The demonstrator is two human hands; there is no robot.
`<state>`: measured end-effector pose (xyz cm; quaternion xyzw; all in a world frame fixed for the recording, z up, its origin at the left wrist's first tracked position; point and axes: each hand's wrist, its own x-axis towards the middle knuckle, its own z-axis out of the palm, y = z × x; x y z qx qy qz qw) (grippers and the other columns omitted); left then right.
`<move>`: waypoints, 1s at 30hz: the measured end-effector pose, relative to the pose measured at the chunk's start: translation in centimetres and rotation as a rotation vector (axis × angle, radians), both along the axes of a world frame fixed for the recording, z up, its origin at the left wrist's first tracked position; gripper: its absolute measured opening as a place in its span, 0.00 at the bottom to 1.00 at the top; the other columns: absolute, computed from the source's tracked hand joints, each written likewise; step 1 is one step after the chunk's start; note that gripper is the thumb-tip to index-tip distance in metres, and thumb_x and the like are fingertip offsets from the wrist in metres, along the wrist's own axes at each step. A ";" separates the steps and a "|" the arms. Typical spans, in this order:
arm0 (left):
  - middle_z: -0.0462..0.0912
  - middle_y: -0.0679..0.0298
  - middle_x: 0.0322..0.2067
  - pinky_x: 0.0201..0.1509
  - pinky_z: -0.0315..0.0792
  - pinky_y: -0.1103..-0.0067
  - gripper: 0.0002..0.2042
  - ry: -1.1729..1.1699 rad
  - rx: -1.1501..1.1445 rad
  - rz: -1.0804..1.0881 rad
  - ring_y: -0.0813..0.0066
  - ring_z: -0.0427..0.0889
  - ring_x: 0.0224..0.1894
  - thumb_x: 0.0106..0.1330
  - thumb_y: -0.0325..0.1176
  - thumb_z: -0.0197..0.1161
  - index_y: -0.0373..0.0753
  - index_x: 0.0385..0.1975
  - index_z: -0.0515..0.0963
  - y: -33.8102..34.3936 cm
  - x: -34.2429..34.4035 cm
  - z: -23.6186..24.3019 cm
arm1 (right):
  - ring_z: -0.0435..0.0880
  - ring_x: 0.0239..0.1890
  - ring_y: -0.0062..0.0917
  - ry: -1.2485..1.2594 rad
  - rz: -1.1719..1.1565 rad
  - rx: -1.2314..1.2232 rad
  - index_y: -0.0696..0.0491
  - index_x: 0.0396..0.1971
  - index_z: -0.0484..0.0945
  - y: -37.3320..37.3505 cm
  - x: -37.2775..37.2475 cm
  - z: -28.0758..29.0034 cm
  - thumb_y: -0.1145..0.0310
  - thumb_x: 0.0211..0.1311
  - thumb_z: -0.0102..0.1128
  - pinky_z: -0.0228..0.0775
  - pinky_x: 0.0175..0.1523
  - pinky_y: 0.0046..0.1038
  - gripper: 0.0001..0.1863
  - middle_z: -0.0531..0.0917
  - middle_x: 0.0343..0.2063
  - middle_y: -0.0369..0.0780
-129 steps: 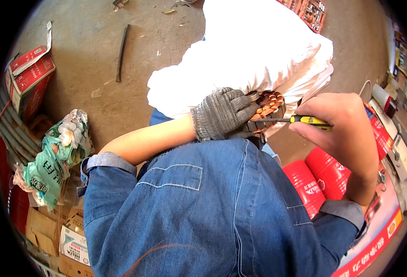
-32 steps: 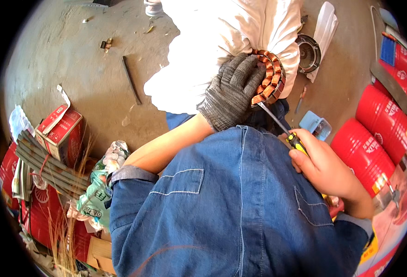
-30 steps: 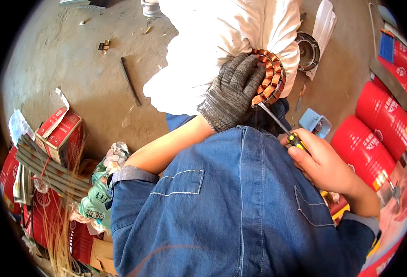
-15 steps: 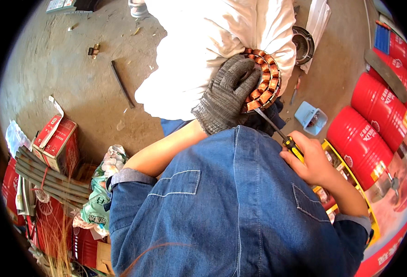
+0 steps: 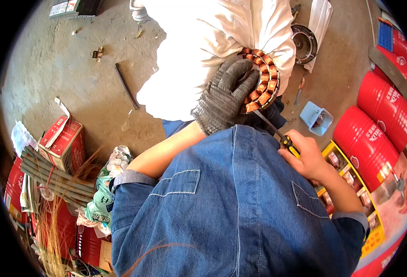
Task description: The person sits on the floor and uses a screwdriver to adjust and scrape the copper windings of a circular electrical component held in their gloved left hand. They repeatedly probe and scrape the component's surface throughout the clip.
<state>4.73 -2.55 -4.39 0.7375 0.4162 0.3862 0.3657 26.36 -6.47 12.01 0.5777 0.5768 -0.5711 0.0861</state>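
gray knit-gloved left hand [image 5: 222,99] curled round copper-coil ring [image 5: 271,86]; bare right hand [image 5: 309,155] closed on yellow-black screwdriver [image 5: 288,143], tip at ring's near edge. likely prying; next needs steady bracing.

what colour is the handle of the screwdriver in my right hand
The screwdriver handle is yellow and black, seen in the head view.
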 end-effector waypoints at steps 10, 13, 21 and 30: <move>0.71 0.48 0.58 0.65 0.68 0.58 0.37 0.045 -0.023 0.082 0.45 0.70 0.62 0.40 0.29 0.73 0.37 0.59 0.74 0.1 0.7 -0.2 | 0.72 0.28 0.22 0.046 -0.506 -0.633 0.57 0.44 0.71 4.2 -3.8 4.1 0.60 0.76 0.48 0.68 0.37 0.31 0.14 0.71 0.24 0.35; 0.70 0.48 0.58 0.65 0.69 0.60 0.38 -0.023 -0.111 0.077 0.45 0.70 0.62 0.39 0.29 0.73 0.37 0.59 0.73 0.3 0.2 0.1 | 0.73 0.31 0.20 -0.042 -0.464 -0.715 0.57 0.47 0.72 5.4 -3.9 5.2 0.62 0.74 0.50 0.68 0.40 0.28 0.13 0.73 0.27 0.33; 0.77 0.50 0.56 0.65 0.69 0.69 0.28 -0.381 -0.719 0.164 0.57 0.70 0.65 0.50 0.34 0.75 0.35 0.53 0.79 3.1 -2.1 3.1 | 0.76 0.34 0.18 0.069 -0.242 -0.019 0.57 0.46 0.74 2.7 -1.9 1.8 0.64 0.70 0.56 0.69 0.43 0.24 0.13 0.77 0.31 0.38; 0.86 0.55 0.41 0.45 0.81 0.77 0.22 -0.740 -1.263 0.178 0.72 0.86 0.41 0.56 0.31 0.75 0.28 0.49 0.78 4.2 -4.2 5.0 | 0.82 0.29 0.24 0.184 -0.223 0.149 0.59 0.46 0.76 3.0 -2.1 -2.7 0.57 0.71 0.56 0.71 0.37 0.27 0.19 0.82 0.28 0.40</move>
